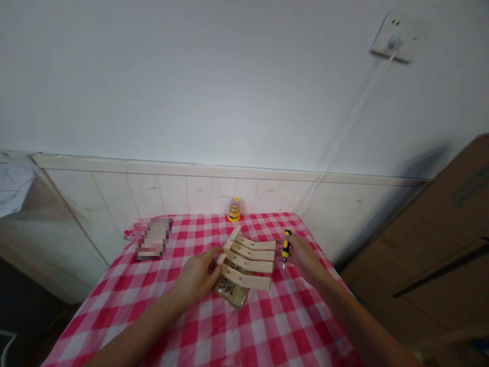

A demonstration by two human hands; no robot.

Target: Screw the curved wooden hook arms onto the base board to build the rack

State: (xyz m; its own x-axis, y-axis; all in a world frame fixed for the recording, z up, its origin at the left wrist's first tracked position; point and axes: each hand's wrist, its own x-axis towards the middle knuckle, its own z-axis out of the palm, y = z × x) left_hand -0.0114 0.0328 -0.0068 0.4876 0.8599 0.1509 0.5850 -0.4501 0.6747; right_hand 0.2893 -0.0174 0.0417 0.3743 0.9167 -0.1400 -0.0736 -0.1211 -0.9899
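A pale wooden rack (250,265) with several bent slats and small screws lies in front of me on the checked cloth. My left hand (196,275) grips its left end between thumb and fingers. Close to the slats' right ends, my right hand (300,252) is closed around a yellow and black screwdriver (286,247), whose metal tip points down. Partly under the rack is a shiny brownish packet (231,291) with dark print; the slats cover much of it.
A yellow-based bit holder (234,210) stands at the table's back edge by the wall. A pixelated flat object (155,238) lies at the left of the red and white cloth (206,331). Cardboard boxes (420,270) stand at the right. A cable hangs from the wall socket (397,38).
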